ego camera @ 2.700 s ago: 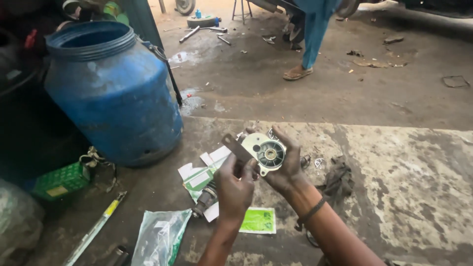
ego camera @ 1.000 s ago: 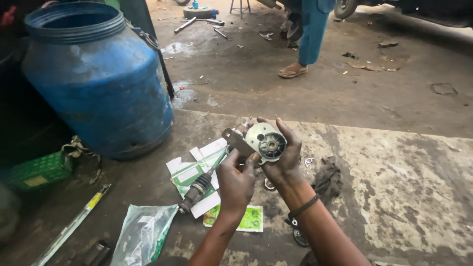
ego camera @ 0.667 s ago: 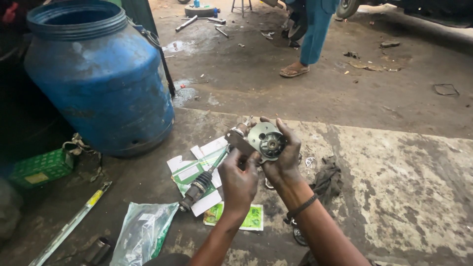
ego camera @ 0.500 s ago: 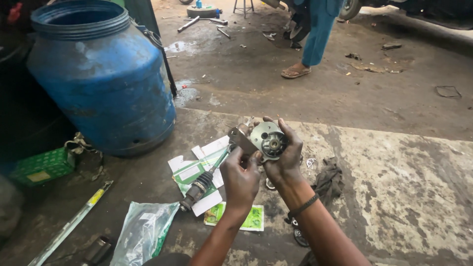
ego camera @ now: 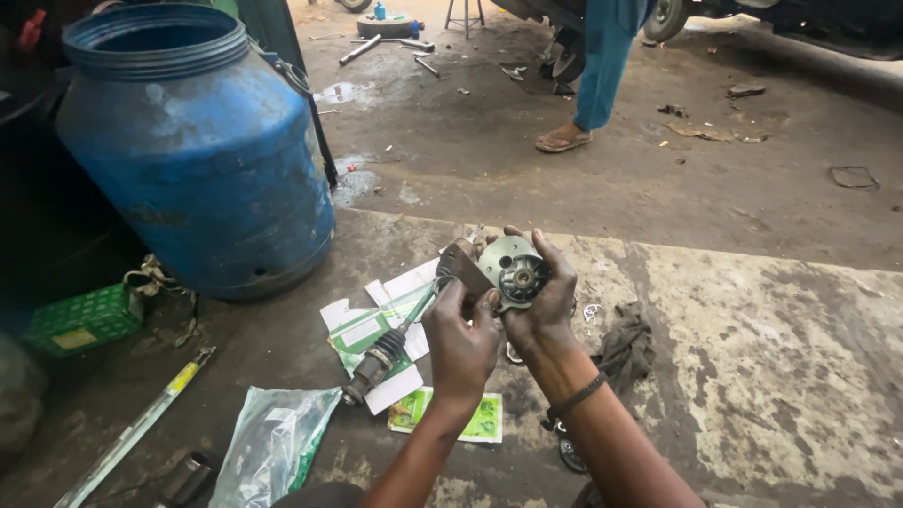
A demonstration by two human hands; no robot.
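Crouched over a stained concrete floor (ego camera: 752, 376), I grip a round, pale metal housing (ego camera: 513, 273) in my right hand (ego camera: 541, 315), fingers curled around its rim, while my left hand (ego camera: 461, 343) clamps a dark flat tool (ego camera: 463, 268) against its edge. A ribbed shaft (ego camera: 386, 353) lies on torn cardboard just below; a dented blue plastic barrel (ego camera: 198, 160) crowds the left, open floor stretches right beside a greasy rag (ego camera: 625, 343).

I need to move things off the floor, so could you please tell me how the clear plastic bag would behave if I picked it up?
The bag looks thin, crumpled and flat, so it would probably be floppy and light. Its glossy film may be slippery. It seems unlikely to roll.
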